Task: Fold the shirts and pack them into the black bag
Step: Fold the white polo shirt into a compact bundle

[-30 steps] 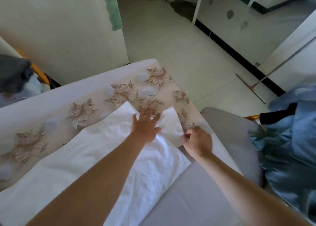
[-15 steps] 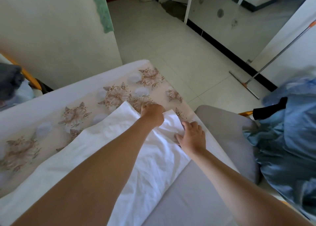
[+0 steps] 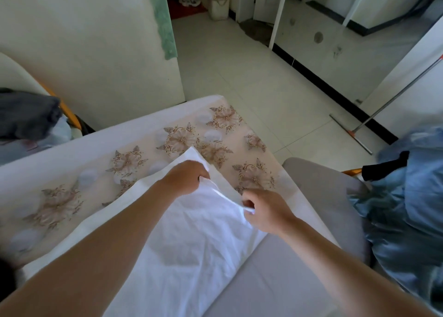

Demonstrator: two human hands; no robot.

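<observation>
- Where the two bare forearms came in from the bottom edge, a grey padded surface [image 3: 275, 288] lay nearest, under the right arm.
- The white shirt [image 3: 191, 249] lay spread across the floral-print cover [image 3: 182, 139], its near edge overlapping the grey surface.
- The left hand [image 3: 184, 179] sat at the shirt's far end, fingers curled tight round a bunched fold of the white cloth.
- The right hand [image 3: 266, 211], just beside it and nearer, pinched the shirt's edge between thumb and curled fingers. The cloth ran taut between the two hands.
- To the right, blue fabric [image 3: 407, 208] lay heaped with a black strip [image 3: 383, 164] on top. What the strip was could not be told.
- At far left sat a dark grey garment [image 3: 26, 115], piled.
- Beyond were pale floor tiles [image 3: 239, 77]. A long-handled squeegee [image 3: 359, 134] leaned at the right wall, and a green cloth [image 3: 165, 29] hung at the wall edge.
</observation>
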